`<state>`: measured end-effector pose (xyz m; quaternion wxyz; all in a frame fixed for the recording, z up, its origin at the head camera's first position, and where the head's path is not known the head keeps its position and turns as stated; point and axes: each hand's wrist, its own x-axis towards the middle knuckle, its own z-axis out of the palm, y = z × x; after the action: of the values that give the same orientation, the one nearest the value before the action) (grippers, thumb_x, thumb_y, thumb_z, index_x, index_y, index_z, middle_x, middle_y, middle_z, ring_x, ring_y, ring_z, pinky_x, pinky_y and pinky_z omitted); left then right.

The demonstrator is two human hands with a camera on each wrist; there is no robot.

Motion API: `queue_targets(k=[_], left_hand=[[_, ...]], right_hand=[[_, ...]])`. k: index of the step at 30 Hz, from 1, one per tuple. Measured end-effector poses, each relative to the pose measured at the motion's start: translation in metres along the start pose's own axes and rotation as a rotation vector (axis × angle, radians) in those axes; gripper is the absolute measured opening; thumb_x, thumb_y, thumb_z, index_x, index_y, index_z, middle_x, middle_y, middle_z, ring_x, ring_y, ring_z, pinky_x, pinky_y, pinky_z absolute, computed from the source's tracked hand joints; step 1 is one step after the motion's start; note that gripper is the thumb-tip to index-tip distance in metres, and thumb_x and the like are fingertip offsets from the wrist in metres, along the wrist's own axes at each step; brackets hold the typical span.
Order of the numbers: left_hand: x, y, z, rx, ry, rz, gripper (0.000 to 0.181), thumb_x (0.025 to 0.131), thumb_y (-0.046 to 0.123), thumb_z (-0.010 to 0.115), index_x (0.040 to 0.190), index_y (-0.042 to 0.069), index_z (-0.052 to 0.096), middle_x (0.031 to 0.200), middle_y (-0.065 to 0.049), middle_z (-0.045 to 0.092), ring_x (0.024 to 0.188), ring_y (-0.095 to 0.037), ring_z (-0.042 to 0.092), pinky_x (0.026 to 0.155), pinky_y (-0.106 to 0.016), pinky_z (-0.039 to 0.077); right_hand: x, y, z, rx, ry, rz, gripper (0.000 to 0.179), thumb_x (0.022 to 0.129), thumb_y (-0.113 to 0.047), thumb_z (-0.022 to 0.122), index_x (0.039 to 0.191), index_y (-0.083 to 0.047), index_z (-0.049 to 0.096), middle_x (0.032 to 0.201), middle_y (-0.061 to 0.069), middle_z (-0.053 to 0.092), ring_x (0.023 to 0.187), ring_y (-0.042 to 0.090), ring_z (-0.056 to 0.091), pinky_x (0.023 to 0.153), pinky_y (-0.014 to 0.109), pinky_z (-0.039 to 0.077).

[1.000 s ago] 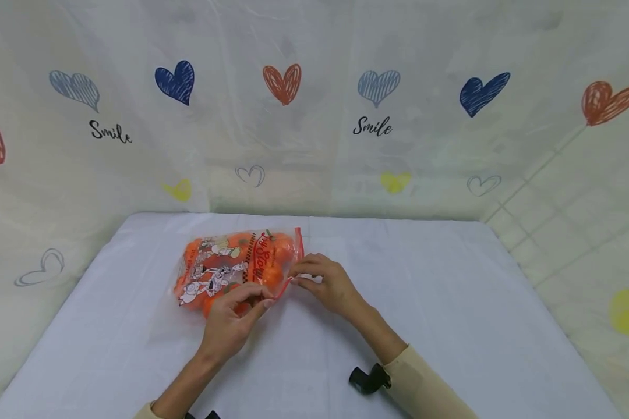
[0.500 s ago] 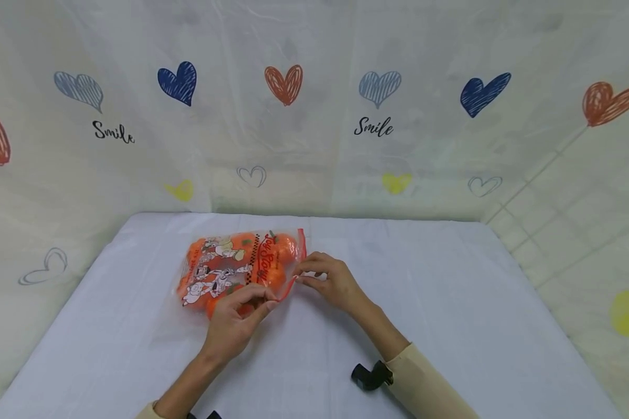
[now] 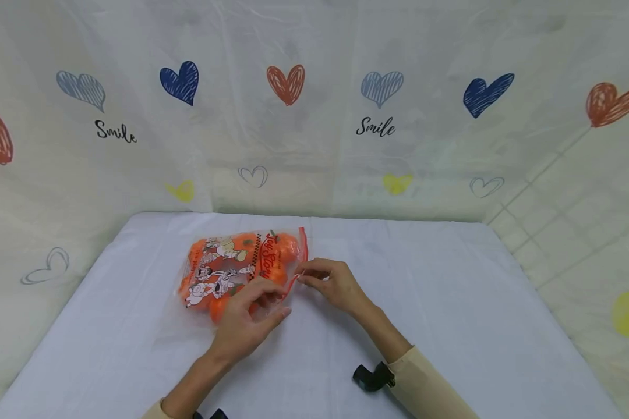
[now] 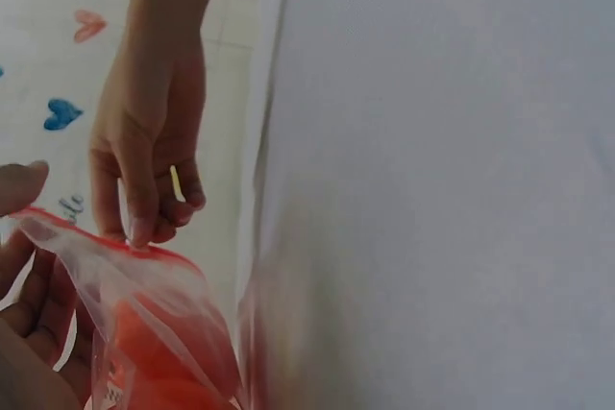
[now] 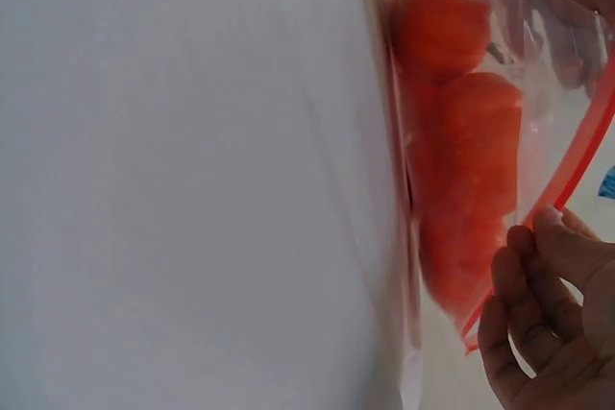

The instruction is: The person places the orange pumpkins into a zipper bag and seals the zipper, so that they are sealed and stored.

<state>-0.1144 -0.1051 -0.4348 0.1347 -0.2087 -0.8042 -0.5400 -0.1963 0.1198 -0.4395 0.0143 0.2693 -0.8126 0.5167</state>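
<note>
A clear zip bag (image 3: 222, 270) printed with cartoon figures and red lettering lies on the table's left half. Round orange things with green tops (image 5: 471, 136) fill it. Its red zip edge (image 3: 304, 243) faces right. My right hand (image 3: 335, 285) pinches that edge around its middle between thumb and fingertips, as the right wrist view also shows. At the near corner, my left hand (image 3: 243, 326) has its bent fingers against the bag and its thumb spread away from them. From the left wrist view, the left thumb (image 4: 21, 185) stands just above the strip's end.
White cloth covers the table (image 3: 451, 302), whose far edge meets a pale backdrop (image 3: 325, 139) printed with hearts and "Smile". A black device (image 3: 373, 377) sits at the right wrist, beside a beige sleeve (image 3: 430, 384).
My left thumb has come off the zip edge and spread apart from the fingers. My right hand keeps its pinch, shifting very slightly right in the view.
</note>
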Motion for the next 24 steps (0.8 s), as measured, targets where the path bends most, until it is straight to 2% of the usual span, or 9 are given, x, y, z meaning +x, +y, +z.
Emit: queue_targets(k=[4, 7, 14, 19, 24], left_hand=[[0.004, -0.001, 0.005, 0.085, 0.051, 0.053, 0.027, 0.088, 0.017, 0.085, 0.113, 0.019, 0.074, 0.103, 0.008, 0.07, 0.089, -0.008, 0.061, 0.074, -0.021, 0.054], [0.006, -0.003, 0.007, 0.114, 0.094, 0.073, 0.024, 0.087, 0.011, 0.085, 0.108, 0.018, 0.076, 0.098, 0.007, 0.072, 0.083, -0.008, 0.061, 0.069, -0.02, 0.053], [0.005, -0.004, 0.011, 0.133, 0.139, 0.034, 0.027, 0.082, 0.005, 0.087, 0.103, 0.018, 0.078, 0.094, 0.007, 0.076, 0.077, -0.005, 0.063, 0.067, -0.019, 0.056], [0.005, -0.003, 0.012, 0.154, 0.149, 0.024, 0.026, 0.08, 0.006, 0.089, 0.102, 0.017, 0.08, 0.092, 0.006, 0.078, 0.074, -0.004, 0.062, 0.065, -0.021, 0.055], [0.004, -0.003, 0.012, 0.121, 0.149, 0.013, 0.025, 0.08, 0.006, 0.089, 0.1, 0.018, 0.081, 0.089, 0.008, 0.077, 0.071, -0.003, 0.06, 0.064, -0.02, 0.055]], right_hand=[[-0.001, -0.003, 0.002, 0.041, -0.032, 0.065, 0.019, 0.092, -0.006, 0.077, 0.111, -0.009, 0.078, 0.102, 0.011, 0.08, 0.084, 0.028, 0.077, 0.076, 0.026, 0.062], [-0.001, -0.004, 0.003, 0.054, -0.048, 0.098, 0.02, 0.093, -0.006, 0.076, 0.114, -0.007, 0.076, 0.103, 0.012, 0.079, 0.086, 0.026, 0.077, 0.077, 0.032, 0.064], [-0.004, -0.002, 0.006, 0.146, -0.075, 0.144, 0.026, 0.095, -0.006, 0.073, 0.12, 0.002, 0.07, 0.102, 0.019, 0.077, 0.087, 0.022, 0.076, 0.079, 0.048, 0.063], [-0.005, -0.001, 0.007, 0.194, -0.06, 0.189, 0.027, 0.096, -0.007, 0.072, 0.121, 0.003, 0.07, 0.103, 0.022, 0.077, 0.087, 0.022, 0.076, 0.079, 0.046, 0.063], [-0.008, -0.002, 0.01, 0.249, -0.05, 0.247, 0.025, 0.097, -0.009, 0.072, 0.12, 0.003, 0.071, 0.106, 0.023, 0.076, 0.088, 0.022, 0.076, 0.081, 0.042, 0.064]])
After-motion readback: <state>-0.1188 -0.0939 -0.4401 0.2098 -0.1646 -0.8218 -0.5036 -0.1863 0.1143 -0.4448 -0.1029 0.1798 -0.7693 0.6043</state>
